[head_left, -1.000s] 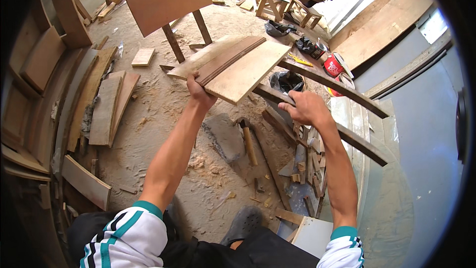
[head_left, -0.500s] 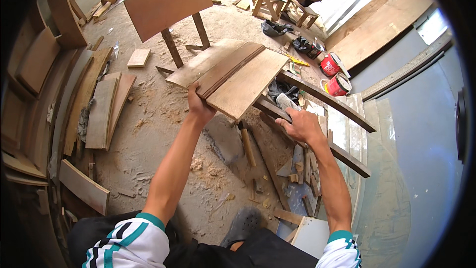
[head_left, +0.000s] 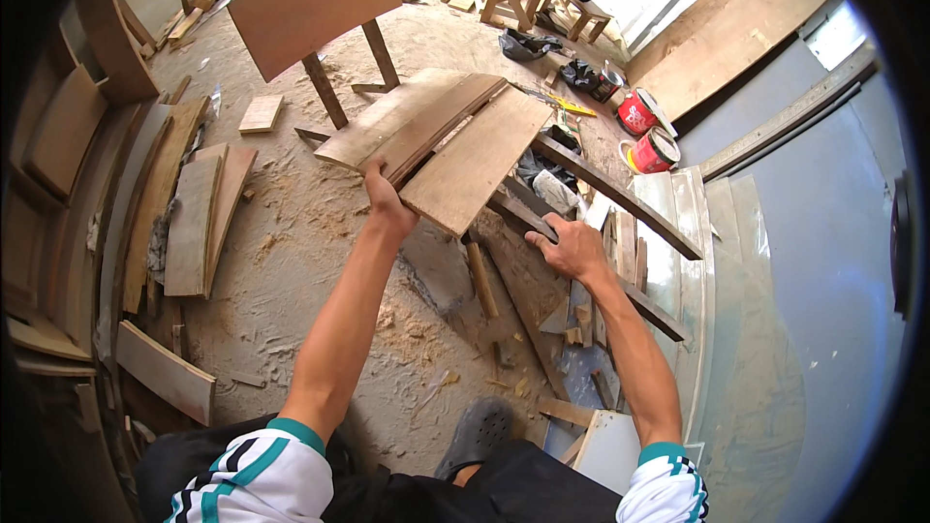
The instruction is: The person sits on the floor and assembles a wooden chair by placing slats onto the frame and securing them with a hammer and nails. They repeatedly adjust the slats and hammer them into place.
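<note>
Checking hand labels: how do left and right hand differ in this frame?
The left hand grips the near edge of the stacked wooden boards, holding them off the floor; the right hand holds nothing and rests on a dark wooden strip. The left arm reaches further forward; the right stays lower and nearer. Both are bare, with white-and-teal sleeves.

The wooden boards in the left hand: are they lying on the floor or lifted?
Lifted: the left hand grips the wooden boards by their near edge.

Left hand [head_left: 387, 205] gripping stacked wooden boards [head_left: 441, 145]; right hand [head_left: 572, 247] on dark slats [head_left: 542, 223] below.
</note>
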`<state>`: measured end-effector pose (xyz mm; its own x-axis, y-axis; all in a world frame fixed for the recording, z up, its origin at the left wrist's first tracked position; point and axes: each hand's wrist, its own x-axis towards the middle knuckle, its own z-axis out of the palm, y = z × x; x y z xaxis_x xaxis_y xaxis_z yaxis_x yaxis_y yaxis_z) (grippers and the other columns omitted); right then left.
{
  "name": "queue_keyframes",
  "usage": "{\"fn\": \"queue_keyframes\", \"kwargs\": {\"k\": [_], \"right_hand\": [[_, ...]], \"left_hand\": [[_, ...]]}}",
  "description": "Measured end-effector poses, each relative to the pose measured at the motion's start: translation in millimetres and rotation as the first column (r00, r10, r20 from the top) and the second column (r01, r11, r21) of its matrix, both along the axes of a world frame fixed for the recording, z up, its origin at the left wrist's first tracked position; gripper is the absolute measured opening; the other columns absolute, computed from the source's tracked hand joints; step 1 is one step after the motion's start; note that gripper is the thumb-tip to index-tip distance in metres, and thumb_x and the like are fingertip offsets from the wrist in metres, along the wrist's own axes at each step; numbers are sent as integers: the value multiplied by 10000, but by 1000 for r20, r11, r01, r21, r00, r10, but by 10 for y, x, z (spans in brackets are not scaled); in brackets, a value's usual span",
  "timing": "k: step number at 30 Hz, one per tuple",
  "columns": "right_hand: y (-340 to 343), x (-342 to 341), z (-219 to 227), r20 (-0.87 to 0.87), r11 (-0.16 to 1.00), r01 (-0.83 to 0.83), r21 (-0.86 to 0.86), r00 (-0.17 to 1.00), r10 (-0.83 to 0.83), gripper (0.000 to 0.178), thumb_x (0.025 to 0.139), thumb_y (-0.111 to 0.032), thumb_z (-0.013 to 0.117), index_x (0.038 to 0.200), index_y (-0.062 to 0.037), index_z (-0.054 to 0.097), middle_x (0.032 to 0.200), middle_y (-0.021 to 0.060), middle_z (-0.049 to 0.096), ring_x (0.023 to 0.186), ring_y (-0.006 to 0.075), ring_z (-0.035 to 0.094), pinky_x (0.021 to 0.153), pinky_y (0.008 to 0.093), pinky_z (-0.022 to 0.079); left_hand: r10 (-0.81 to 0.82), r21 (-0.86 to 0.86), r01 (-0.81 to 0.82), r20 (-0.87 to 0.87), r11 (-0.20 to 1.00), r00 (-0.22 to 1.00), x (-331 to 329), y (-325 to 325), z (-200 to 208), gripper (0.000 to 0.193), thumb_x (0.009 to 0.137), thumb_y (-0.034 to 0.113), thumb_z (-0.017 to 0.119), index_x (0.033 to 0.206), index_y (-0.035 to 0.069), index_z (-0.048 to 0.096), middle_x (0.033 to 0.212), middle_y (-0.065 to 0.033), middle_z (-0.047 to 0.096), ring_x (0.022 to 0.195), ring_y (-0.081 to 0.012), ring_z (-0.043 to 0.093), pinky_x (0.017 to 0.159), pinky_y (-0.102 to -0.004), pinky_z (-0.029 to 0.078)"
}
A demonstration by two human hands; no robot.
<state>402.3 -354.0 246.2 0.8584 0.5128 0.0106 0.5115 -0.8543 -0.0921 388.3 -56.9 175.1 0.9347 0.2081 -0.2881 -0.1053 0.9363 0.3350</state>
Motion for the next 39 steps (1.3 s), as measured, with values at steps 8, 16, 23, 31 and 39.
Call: {"fn": "queue_keyframes", "kwargs": {"k": [8,16,23,31,39], "right_hand": [[-5,38,-74,-100,999,14,46,995,-9,511,873,-554,624,1091,-93,668,760,257,677,808,425,686,735,505,544],[-49,51,-201,-141,990,6,139,990,14,498,873,-530,634,1078,-77,657,770,285,667,821,458,673,737,527,540],[-10,0,-74,-186,992,36,120,982,-13,505,868,-526,642,1067,-62,648,815,289,673,856,459,669,766,528,534],[5,-2,-87,-226,993,72,91,973,-50,514,875,-538,624,1066,-61,645,878,273,687,912,447,668,804,520,532],[44,-36,-94,-180,994,46,101,983,-27,471,886,-504,622,992,-45,631,843,273,682,880,444,673,793,520,535]], "left_hand": [[94,26,-95,42,995,995,45,-21,-88,667,902,477,372,1343,-14,471,1279,-209,588,1151,-348,578,1010,-462,449],[76,29,-78,78,997,994,62,-4,-109,706,876,488,372,1369,-9,467,1315,-219,567,1192,-368,549,1056,-480,415],[69,48,-71,47,996,996,31,-44,-47,687,887,492,369,1353,0,481,1296,-199,587,1165,-356,569,1034,-465,440],[53,83,-56,48,995,997,26,-42,-24,711,904,485,304,1388,-15,449,1333,-213,562,1213,-373,537,1068,-482,406],[38,64,-37,-4,997,999,13,-28,31,705,909,494,291,1378,-3,463,1328,-204,565,1201,-363,543,1054,-480,419]]}}
